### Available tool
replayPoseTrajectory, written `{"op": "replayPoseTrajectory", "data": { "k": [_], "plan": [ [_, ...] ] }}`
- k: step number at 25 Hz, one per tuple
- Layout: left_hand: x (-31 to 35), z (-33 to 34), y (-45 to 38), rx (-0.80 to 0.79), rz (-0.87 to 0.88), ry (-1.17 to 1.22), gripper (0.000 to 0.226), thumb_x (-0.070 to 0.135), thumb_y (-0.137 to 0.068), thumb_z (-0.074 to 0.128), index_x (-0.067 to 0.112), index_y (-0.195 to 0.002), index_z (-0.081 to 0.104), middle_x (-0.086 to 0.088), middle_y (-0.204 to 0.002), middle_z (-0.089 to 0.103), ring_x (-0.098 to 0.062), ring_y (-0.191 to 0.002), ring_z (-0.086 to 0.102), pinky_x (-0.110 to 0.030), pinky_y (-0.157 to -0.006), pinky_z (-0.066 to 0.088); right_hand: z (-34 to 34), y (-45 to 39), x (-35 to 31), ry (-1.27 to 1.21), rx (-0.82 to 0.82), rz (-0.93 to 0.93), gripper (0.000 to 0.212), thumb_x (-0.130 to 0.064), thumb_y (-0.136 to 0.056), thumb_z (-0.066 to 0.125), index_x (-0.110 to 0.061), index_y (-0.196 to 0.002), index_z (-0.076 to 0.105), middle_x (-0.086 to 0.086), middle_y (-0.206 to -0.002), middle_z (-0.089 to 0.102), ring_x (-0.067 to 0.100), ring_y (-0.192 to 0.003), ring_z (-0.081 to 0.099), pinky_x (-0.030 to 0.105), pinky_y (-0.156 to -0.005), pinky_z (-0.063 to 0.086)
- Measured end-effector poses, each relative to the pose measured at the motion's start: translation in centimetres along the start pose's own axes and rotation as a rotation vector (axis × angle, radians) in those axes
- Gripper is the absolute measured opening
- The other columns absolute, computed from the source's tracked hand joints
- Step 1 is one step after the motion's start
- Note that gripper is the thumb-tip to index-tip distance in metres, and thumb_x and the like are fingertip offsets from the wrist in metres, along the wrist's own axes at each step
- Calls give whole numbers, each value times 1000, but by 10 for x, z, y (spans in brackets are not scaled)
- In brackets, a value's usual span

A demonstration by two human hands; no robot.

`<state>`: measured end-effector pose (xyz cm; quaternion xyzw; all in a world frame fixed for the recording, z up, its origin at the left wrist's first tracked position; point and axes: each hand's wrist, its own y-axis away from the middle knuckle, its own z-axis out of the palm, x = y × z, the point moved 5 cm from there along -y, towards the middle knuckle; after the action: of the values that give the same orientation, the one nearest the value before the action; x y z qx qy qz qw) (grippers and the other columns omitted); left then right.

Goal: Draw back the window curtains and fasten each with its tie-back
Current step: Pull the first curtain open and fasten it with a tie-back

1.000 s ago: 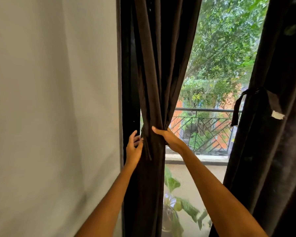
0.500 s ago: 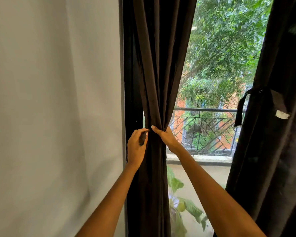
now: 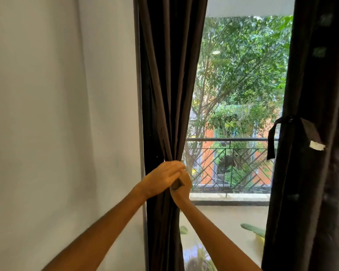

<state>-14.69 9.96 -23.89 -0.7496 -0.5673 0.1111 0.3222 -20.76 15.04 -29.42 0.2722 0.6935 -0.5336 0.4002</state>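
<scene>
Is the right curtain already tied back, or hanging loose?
Tied back: a dark tie-back wraps round the right curtain, gathering it beside the window.

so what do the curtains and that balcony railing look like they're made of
Left curtain: dark brown woven cloth, matte and fairly heavy, hanging in deep soft folds. Right curtain: looks the same, perhaps slightly napped. Balcony railing: probably black-painted metal, with thin straight bars in a diagonal pattern.

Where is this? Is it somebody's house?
Probably a room in a home, upstairs perhaps. Dark curtains hang at a tall window, and outside there's a balcony railing with trees behind.
</scene>
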Motion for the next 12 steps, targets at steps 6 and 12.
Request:
{"op": "replayPoseTrajectory", "data": {
  "k": [6,12],
  "plan": [
    [-12,1,-3,-79,-64,24,24,13,-97,36,11,-105,59,-7,-105,61,-18,-99,57,-38,-95,46,13,-10,-7,204,-82,-67,8,-6,-88,55,-1,-92,60,1,-75,58,7,-66,53,17,-61,42],
    [-43,-4,20,90,-151,3,27,2,-95,40,-1,-117,55,-16,-124,55,-23,-115,51,-35,-106,39,-8,-22,-18,423,-286,-453,24,-7,-82,60,-2,-105,67,17,-89,67,28,-81,62,25,-72,45]
  ]
}}
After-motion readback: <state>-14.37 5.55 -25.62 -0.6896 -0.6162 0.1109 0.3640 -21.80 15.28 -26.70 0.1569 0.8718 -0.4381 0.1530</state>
